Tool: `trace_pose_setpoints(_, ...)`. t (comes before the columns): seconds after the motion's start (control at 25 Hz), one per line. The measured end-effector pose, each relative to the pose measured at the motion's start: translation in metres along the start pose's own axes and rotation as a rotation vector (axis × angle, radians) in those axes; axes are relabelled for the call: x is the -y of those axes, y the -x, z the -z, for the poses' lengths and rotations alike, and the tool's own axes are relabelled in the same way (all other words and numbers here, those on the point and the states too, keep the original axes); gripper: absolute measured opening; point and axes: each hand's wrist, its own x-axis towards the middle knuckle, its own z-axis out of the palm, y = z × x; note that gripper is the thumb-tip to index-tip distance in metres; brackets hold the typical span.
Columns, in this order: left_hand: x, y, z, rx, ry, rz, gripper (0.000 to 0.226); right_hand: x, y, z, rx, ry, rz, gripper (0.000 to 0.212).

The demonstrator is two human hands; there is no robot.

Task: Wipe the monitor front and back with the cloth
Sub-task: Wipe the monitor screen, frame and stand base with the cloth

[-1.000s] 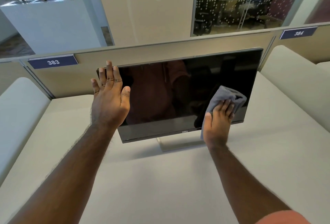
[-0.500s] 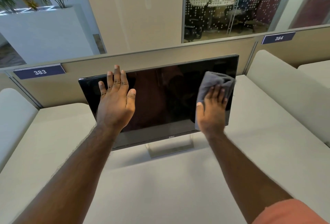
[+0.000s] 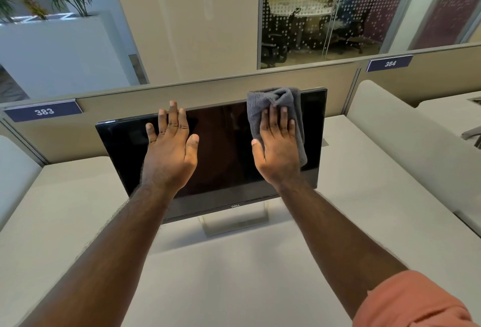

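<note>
Two hands were up: my right hand (image 3: 278, 149) pressed the cloth (image 3: 276, 108) flat near the top of the monitor (image 3: 125, 144) on the desk (image 3: 234, 274), my left hand (image 3: 171, 152) stayed open against it, so I guessed the back was left.

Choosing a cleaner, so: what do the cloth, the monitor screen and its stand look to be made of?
Cloth: grey, soft napped fabric, likely microfibre; it bunches in folds. Monitor screen: glossy black panel, glass or plastic, showing reflections. Stand: pale silvery, matte, metal or painted plastic; cannot tell which.
</note>
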Motion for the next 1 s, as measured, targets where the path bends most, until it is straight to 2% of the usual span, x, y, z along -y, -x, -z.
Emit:
trace_pose_setpoints(0.12, 0.003, 0.001, 0.000, -0.001, -0.007, 0.008, 0.065, -0.020, -0.003, 0.004, -0.036, 0.054, -0.112, 0.069)
trace_pose_setpoints(0.28, 0.011, 0.004, 0.003, -0.013, -0.026, 0.021, 0.064, -0.061, 0.010, 0.010, -0.050, -0.058, -0.410, 0.068)
trace_pose_setpoints(0.36, 0.012, 0.004, 0.003, -0.009, -0.029, 0.023, 0.064, -0.059, 0.016, 0.008, -0.046, -0.080, -0.395, 0.070)
trace_pose_setpoints(0.52, 0.010, 0.004, 0.001, -0.011, -0.008, 0.036, 0.065, -0.032, 0.044, -0.008, 0.028, -0.098, -0.193, 0.073)
trace_pose_setpoints(0.64, 0.009, 0.009, 0.000, -0.008, -0.008, 0.039, 0.065, -0.036, 0.077, -0.022, 0.092, -0.129, -0.250, 0.072)
trace_pose_setpoints(0.72, 0.006, 0.008, 0.000, -0.008, -0.006, 0.038, 0.066, -0.051, 0.082, -0.022, 0.090, -0.205, -0.359, 0.070)
trace_pose_setpoints(0.8, -0.022, -0.002, -0.007, -0.009, -0.007, 0.008, 0.066, -0.084, 0.074, -0.008, 0.012, -0.311, -0.471, 0.069)
trace_pose_setpoints(0.92, -0.033, -0.009, -0.006, -0.012, -0.021, 0.003, 0.066, -0.087, 0.050, 0.001, -0.087, -0.584, -0.531, 0.071)
trace_pose_setpoints(1.0, -0.041, -0.012, -0.008, 0.013, -0.019, -0.009, 0.067, -0.078, 0.039, 0.007, -0.094, -0.769, -0.597, 0.072)
